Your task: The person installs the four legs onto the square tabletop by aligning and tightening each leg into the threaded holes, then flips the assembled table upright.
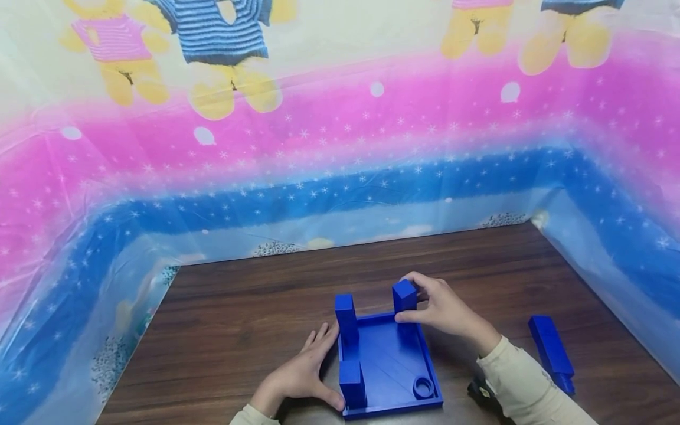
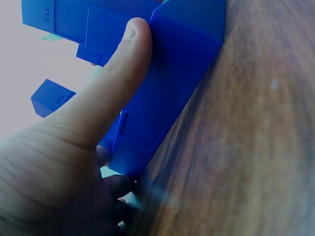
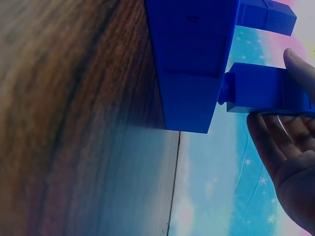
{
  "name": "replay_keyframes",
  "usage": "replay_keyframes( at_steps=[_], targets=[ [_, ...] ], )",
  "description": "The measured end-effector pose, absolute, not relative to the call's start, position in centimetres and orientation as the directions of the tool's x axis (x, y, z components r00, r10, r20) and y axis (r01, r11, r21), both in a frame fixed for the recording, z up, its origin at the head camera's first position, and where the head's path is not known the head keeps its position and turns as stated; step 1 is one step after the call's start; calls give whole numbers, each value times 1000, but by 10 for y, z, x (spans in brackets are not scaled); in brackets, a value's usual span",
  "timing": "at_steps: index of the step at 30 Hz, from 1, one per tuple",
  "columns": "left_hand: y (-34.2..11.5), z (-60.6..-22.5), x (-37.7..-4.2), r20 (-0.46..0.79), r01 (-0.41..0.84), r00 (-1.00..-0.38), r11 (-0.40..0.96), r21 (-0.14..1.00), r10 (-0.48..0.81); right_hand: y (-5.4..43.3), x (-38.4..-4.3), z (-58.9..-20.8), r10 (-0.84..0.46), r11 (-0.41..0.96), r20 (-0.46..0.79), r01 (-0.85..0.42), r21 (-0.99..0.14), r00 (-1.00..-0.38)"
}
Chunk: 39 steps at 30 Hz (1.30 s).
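Note:
A shallow blue square tray (image 1: 390, 357) lies on the table, with a low rim around it. Two blue posts stand at its left corners: the far-left post (image 1: 346, 316) and the near-left post (image 1: 353, 383). In the near-right corner is an unfilled round socket (image 1: 423, 387). My right hand (image 1: 448, 313) pinches a third blue post (image 1: 405, 295) between thumb and fingers over the far-right corner; the right wrist view shows a narrow peg (image 3: 226, 88) at its lower end, close to the tray's rim. My left hand (image 1: 303, 372) touches the tray's left side, thumb at the near corner, fingers extended.
Right of the tray, a loose blue post (image 1: 551, 345) lies on the wooden table (image 1: 239, 313), its peg pointing toward me. Beside my right sleeve is a small black item (image 1: 480, 389). A printed pink and blue curtain (image 1: 329, 159) encloses the table's back and sides.

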State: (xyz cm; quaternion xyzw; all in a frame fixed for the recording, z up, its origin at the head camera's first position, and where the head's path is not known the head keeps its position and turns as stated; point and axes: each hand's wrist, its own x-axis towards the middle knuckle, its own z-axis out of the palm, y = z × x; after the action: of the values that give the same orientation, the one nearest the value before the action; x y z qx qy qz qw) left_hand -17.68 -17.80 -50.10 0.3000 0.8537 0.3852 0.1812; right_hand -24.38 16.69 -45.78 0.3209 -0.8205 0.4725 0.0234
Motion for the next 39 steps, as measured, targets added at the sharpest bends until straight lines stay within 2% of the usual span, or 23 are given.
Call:
replay_keyframes(
  at_steps=[5,11,18,39],
  targets=[
    [-179,-501,-177,-79,371,-753,520,770,654,166,-245,-459,-500,332,345,-544,-771,-794],
    [-179,-501,-177,-78,368,-756,520,771,650,171,-248,-459,-540,257,281,-473,-843,-793],
    [-179,-501,-177,-73,376,-753,519,768,654,178,-250,-458,-574,245,229,-432,-868,-786],
    [-179,-500,-179,-70,378,-752,516,768,655,180,-255,-461,-579,192,244,-421,-886,-778]
  ],
)
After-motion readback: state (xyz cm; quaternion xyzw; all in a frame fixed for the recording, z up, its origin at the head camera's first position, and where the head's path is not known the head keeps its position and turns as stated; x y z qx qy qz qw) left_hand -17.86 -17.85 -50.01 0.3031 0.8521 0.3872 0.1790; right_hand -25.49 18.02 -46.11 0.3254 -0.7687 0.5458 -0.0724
